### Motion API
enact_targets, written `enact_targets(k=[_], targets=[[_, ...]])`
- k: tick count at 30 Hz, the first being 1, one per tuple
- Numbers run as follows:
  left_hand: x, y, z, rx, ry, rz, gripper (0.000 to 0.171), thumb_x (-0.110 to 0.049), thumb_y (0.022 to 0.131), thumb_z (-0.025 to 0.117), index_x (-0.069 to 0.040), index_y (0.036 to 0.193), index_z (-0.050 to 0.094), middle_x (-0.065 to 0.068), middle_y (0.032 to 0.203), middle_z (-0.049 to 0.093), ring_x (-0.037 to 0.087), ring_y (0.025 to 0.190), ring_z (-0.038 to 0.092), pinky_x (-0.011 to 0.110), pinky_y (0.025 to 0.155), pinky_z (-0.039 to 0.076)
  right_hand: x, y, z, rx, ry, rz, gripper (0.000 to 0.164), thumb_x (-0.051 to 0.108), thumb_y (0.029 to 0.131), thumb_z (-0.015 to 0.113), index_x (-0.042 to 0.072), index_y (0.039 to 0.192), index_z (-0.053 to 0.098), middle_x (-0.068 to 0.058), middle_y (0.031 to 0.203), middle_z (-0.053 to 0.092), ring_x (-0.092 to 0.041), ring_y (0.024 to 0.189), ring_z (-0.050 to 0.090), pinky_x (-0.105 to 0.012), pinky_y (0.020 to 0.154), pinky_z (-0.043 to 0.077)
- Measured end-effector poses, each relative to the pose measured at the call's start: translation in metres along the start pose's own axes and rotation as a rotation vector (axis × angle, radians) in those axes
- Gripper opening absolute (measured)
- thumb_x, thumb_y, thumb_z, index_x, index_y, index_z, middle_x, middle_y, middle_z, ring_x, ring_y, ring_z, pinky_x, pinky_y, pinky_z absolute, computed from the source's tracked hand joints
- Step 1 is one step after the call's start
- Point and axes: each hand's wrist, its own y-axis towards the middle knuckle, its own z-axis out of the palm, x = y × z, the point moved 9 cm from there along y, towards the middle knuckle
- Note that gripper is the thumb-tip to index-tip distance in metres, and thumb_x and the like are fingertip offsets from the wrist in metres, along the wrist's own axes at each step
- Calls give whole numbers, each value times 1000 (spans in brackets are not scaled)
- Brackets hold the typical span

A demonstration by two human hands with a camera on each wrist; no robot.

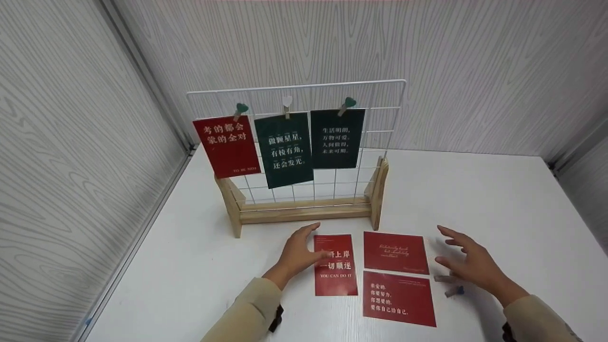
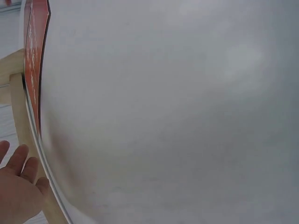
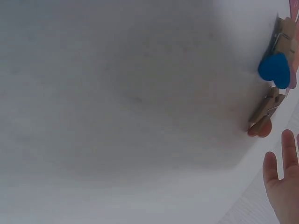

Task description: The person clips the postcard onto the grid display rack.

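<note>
Over the left edge of an upright red card (image 1: 336, 285), my left hand (image 1: 295, 255) hovers with thumb and fingers spread, holding nothing; the thumb covers part of the lettering. Two wide red cards, an upper one (image 1: 396, 252) and a lower one (image 1: 399, 298), lie to the right. Beside them my right hand (image 1: 475, 266) is raised with relaxed fingers and nothing in it. Under and near it lie small wooden clothespins, partly hidden in the head view. The right wrist view shows a clothespin with a blue heart (image 3: 275, 70) and one with an orange-red heart (image 3: 265, 127).
Behind the cards stands a white wire grid (image 1: 380, 118) on a wooden base (image 1: 304, 216). A red hanging card (image 1: 228, 152) and two dark green ones (image 1: 285, 152) are clipped to it by heart clothespins. Patterned panels (image 1: 294, 42) enclose the white table (image 1: 456, 190).
</note>
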Motion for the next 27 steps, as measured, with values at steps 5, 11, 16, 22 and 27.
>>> enact_targets(k=[5,11,16,22,27], targets=[[8,1,2,8,15,-26,79,-30,74,82,-11,141,45,11,141,45,31,133,36,51,106,32,-15,-11,-4,15,-10,25,74,33,83,75,16,146,38,-15,143,41,-38,117,51,-62,93,37],[9,3,3,7,70,6,79,-27,73,83,-7,140,46,13,140,47,32,132,38,49,107,31,-26,-25,-9,14,-53,49,72,34,82,75,17,143,42,-16,135,49,-37,111,55,-60,89,43],[8,4,2,7,105,32,79,-26,72,84,-4,138,47,15,138,48,34,131,38,50,108,29,-32,-33,-10,-8,-130,39,61,38,84,72,15,137,51,-8,122,59,-26,103,58,-50,85,48],[8,4,2,8,156,64,79,-27,72,85,-4,138,47,14,137,49,34,131,38,50,108,27,-38,-40,-10,-19,-168,37,49,33,83,75,14,126,61,0,115,62,-10,100,55,-30,81,51],[8,5,4,4,181,66,79,-26,70,85,-5,137,49,13,136,50,33,130,38,51,108,27,-37,-42,-9,-25,-183,25,37,27,80,78,17,115,68,6,107,62,-5,97,54,-20,78,49]])
